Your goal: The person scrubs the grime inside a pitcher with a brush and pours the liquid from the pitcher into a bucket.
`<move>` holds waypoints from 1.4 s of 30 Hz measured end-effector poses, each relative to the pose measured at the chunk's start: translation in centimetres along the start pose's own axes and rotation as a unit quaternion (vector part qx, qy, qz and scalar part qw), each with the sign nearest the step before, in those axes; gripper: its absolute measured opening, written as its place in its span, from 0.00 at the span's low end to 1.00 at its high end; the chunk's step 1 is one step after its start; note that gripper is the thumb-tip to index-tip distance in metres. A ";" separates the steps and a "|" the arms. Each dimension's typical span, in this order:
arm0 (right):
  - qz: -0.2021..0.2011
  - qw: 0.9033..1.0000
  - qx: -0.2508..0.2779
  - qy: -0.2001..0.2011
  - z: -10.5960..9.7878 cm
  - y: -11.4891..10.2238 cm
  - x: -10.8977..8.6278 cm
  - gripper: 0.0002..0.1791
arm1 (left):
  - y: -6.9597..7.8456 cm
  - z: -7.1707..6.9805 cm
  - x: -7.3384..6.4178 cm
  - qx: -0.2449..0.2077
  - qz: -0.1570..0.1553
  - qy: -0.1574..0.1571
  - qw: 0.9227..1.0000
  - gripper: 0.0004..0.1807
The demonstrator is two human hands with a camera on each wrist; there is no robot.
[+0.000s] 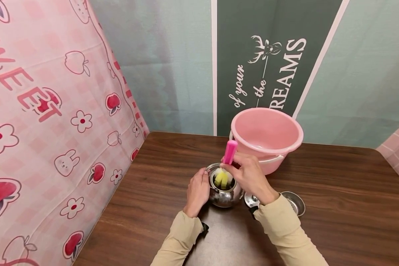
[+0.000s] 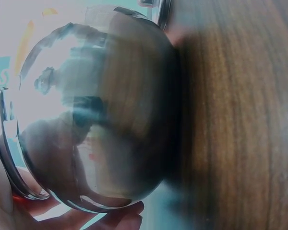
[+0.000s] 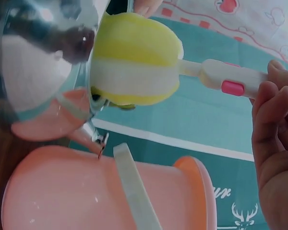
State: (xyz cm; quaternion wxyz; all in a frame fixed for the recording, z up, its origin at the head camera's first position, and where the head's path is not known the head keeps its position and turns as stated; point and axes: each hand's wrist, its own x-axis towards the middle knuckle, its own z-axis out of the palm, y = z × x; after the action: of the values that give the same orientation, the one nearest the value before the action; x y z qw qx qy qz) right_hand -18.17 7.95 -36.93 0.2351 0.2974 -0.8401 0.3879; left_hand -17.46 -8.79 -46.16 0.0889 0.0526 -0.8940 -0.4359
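The pot point(image 1: 224, 200) is smooth, mirror-bright metal, and the lid point(image 1: 250, 200) and shallow dish point(image 1: 297, 204) to its right are shiny metal too; the sponge head point(image 3: 134, 50) looks like matt foam, on a smooth plastic handle point(image 1: 231, 152). The far bucket point(image 1: 269, 169) is smooth, lightly glossy plastic. The tabletop point(image 1: 342, 181) shows wood grain with a low sheen, while the left hanging point(image 1: 53, 133), far hanging point(image 1: 176, 70) and near sleeves point(image 1: 280, 220) look like creased, matt cloth.
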 end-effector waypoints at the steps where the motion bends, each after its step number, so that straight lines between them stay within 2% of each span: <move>1: -0.001 1.000 0.003 -0.001 0.1 -0.1 0.0 0.07 | 0.0 0.0 0.0 0.000 0.000 -0.002 1.000 0.20; 12: 0.014 0.999 0.005 -0.046 0.3 -1.3 0.1 0.05 | 0.2 0.0 0.0 0.001 -0.006 -0.007 1.000 0.21; 22: 0.023 0.997 0.016 -0.070 -0.8 -1.5 -0.1 0.06 | 0.2 0.1 -0.1 -0.003 -0.002 0.000 1.000 0.20; 30: 0.047 0.994 -0.007 -0.100 -1.7 -1.6 -0.3 0.05 | 0.0 0.1 0.0 -0.003 -0.001 0.007 1.000 0.19; 35: 0.041 0.994 -0.021 -0.097 -1.9 -1.3 -0.3 0.05 | -0.1 0.1 0.0 0.000 0.004 0.005 1.000 0.18; 42: 0.014 0.997 -0.034 -0.064 -1.8 -0.8 -0.3 0.04 | 0.1 0.0 0.0 -0.002 0.006 0.009 1.000 0.18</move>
State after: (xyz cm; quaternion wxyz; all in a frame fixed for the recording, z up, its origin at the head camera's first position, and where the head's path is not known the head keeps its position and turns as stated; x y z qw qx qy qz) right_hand -17.05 9.03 -35.66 0.1859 0.3018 -0.8701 0.3426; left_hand -17.45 -8.74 -46.13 0.1001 0.0511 -0.8925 -0.4369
